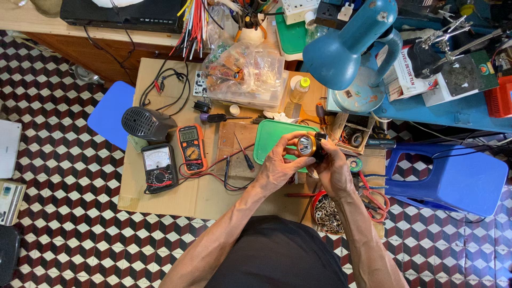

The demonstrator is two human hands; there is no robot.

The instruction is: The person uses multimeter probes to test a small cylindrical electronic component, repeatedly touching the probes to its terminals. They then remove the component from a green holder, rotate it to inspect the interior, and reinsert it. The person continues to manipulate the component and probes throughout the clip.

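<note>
Both my hands hold a small black flashlight head [309,145] with a shiny round reflector facing up. My left hand [280,164] grips its left side, thumb and fingers curled around the rim. My right hand [333,168] clasps the right side of the body. The lamp hovers over a green plastic tray [266,140] lying on a cardboard sheet [160,202] on the tiled floor.
An orange multimeter [191,148], a black analog meter [159,166] and a small dark speaker [146,122] lie left. Screwdrivers [244,153], a red tin of screws [326,213], a blue desk lamp [346,48], blue stools [453,176] and clear bags of parts [245,77] surround me.
</note>
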